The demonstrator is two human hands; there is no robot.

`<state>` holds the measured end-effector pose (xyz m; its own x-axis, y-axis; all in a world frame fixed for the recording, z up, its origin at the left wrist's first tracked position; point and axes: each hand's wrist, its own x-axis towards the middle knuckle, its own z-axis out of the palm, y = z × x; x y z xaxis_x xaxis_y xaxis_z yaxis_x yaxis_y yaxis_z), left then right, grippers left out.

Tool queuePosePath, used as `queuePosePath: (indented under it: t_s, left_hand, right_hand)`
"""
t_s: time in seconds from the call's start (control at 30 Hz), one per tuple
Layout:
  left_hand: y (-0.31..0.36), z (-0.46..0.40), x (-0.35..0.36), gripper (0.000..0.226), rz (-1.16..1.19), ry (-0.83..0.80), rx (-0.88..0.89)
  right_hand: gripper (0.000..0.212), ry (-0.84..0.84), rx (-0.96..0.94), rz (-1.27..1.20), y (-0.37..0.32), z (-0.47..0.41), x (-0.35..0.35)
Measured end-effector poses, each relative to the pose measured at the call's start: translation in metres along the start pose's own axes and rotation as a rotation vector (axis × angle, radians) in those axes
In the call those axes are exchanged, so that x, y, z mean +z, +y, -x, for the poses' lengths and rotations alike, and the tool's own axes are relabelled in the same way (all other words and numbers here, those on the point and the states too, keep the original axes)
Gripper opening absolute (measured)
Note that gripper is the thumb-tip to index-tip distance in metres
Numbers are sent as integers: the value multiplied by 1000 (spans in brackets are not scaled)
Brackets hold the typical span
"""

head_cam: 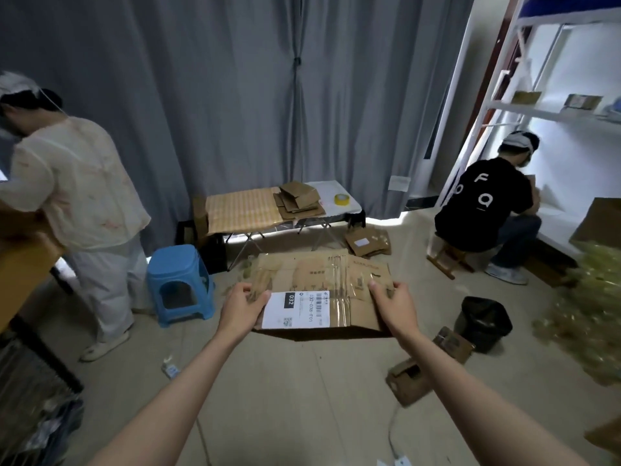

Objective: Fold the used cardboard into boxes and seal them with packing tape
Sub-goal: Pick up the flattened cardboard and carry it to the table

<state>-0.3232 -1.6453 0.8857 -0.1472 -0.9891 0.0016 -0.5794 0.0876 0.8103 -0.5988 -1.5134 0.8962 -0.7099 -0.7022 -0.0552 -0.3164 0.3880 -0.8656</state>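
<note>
Grey-curtained room, beige tiled floor point(302, 398) | flattened brown cardboard box point(336, 274) held level, long axis left-right | left hand point(242, 306), right hand point(391, 302) gripping its ends

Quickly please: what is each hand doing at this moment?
Left hand: grips the left edge of the flattened cardboard.
Right hand: grips its right edge.
</note>
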Motion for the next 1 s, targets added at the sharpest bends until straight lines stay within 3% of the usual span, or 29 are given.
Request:
queuePosePath:
  t_s: [0.33,0.47,0.8,1.0]
  left_hand:
    - [39,-254,87,35,15,-14,20]
    - [53,-352,122,33,-4,-25,-32]
    - [80,-554,127,37,41,67,-113]
    - [66,-690,150,35,66,48,-121]
  right_hand:
    - [64,34,7,-47,-31,-257,70]
    - [67,-24,36,-44,-46,-368,101]
    - [66,-121,-2,-36,-134,-572,186]
    - [64,-131,16,-23,-150,-687,256]
